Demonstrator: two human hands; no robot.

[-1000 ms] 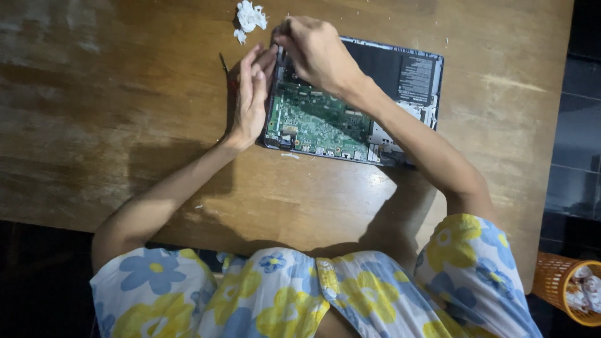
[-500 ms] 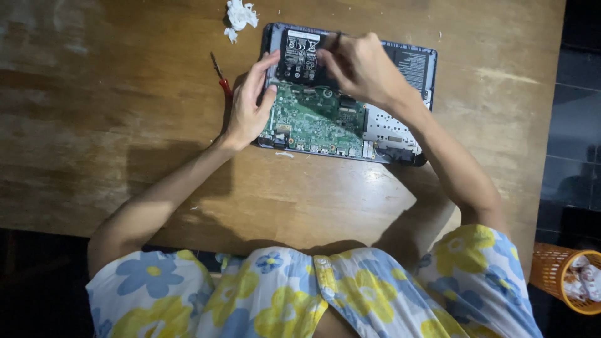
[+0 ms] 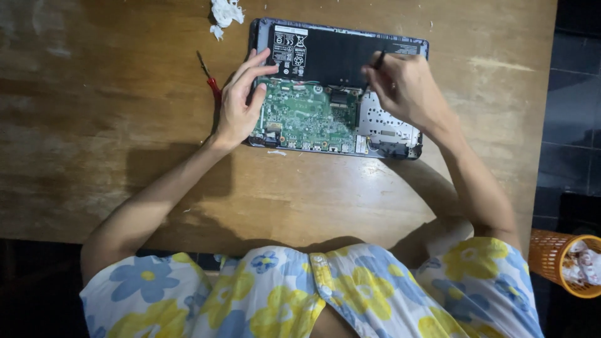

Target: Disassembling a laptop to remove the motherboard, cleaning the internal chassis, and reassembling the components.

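Overhead, one opened laptop (image 3: 332,87), two hands, left hand (image 3: 241,106), right hand (image 3: 404,87)

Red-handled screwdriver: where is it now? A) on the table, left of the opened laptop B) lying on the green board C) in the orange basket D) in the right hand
A: the red-handled screwdriver lies on the wooden table just beyond the left hand, beside the opened laptop.

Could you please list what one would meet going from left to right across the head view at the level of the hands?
Red-handled screwdriver → left hand → green circuit board → right hand, holding a dark tool → bare wooden table.
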